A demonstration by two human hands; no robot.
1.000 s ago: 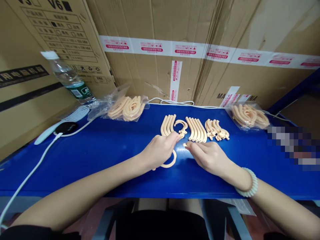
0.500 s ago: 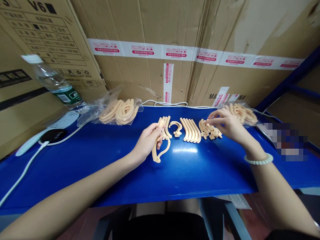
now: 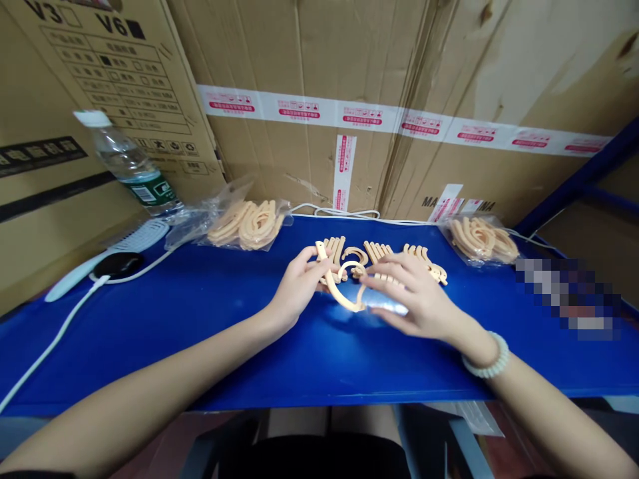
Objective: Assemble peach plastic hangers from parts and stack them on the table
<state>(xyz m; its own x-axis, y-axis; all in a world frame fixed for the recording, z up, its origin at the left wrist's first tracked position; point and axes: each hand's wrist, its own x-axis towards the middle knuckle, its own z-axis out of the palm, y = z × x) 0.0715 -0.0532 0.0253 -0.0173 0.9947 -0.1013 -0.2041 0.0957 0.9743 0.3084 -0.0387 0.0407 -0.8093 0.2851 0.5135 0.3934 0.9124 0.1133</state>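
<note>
My left hand (image 3: 298,287) pinches a curved peach plastic hook piece (image 3: 339,287) and lifts it just above the blue table (image 3: 200,332). My right hand (image 3: 412,296) meets the piece's lower right end, thumb and forefinger closed on it, the other fingers spread. Behind the hands lie rows of the same peach curved parts (image 3: 379,256) and a small heap of short parts (image 3: 429,265).
Two clear bags of peach parts (image 3: 247,223) (image 3: 482,239) rest at the back. A water bottle (image 3: 127,163), a white comb-like tool (image 3: 107,256), a black puck (image 3: 118,265) and a white cable (image 3: 44,352) sit on the left. Cardboard boxes (image 3: 349,100) wall the back.
My right hand came back from the short-part heap at the right to the piece in my left hand. My left hand has raised and turned that piece.
</note>
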